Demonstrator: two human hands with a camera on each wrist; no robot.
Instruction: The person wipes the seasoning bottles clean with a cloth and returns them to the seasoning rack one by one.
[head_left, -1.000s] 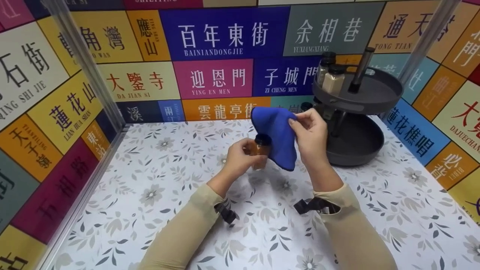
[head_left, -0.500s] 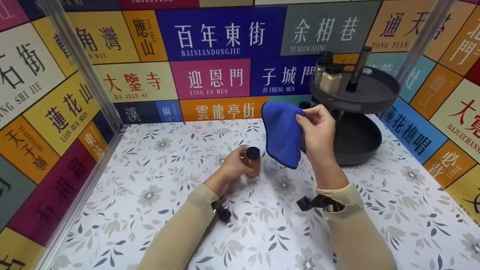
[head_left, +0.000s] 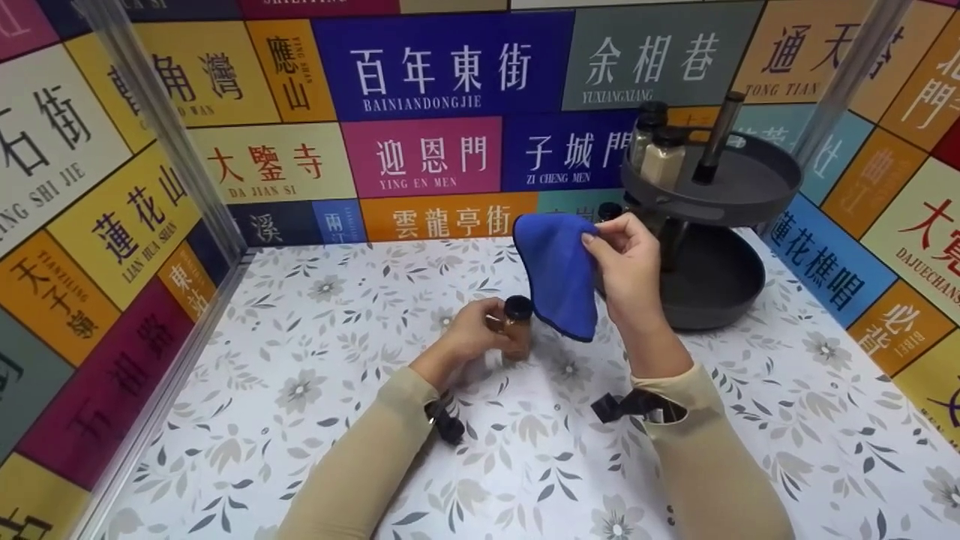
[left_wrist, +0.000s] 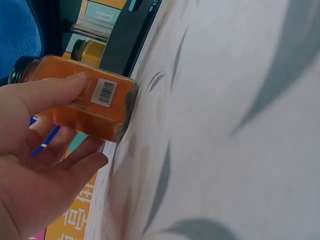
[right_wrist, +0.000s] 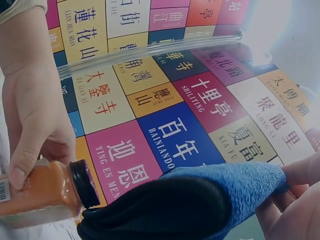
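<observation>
A glass spice jar (head_left: pixel 516 334) with a black lid and orange-brown powder is held upright in my left hand (head_left: pixel 472 331), low over the table. In the left wrist view the thumb lies along the jar (left_wrist: pixel 55 75), beside a barcode label. My right hand (head_left: pixel 628 259) pinches a blue cloth (head_left: pixel 559 274) with a dark edge by its upper right corner. The cloth hangs just right of and above the jar's lid. From the right wrist, the folded cloth (right_wrist: pixel 200 200) shows close in front of the black lid (right_wrist: pixel 84 183).
A dark two-tier round rack (head_left: pixel 712 300) stands behind my right hand. Jars with black lids (head_left: pixel 661 161) sit on its upper tier, and more lids show lower down behind the hand. Printed panels (head_left: pixel 442 67) wall in the floral tabletop (head_left: pixel 337 442).
The jar first moved left and down, away from the cloth, then slightly right again. The cloth swung right and up, then came back left toward the jar. Both hands keep their hold.
</observation>
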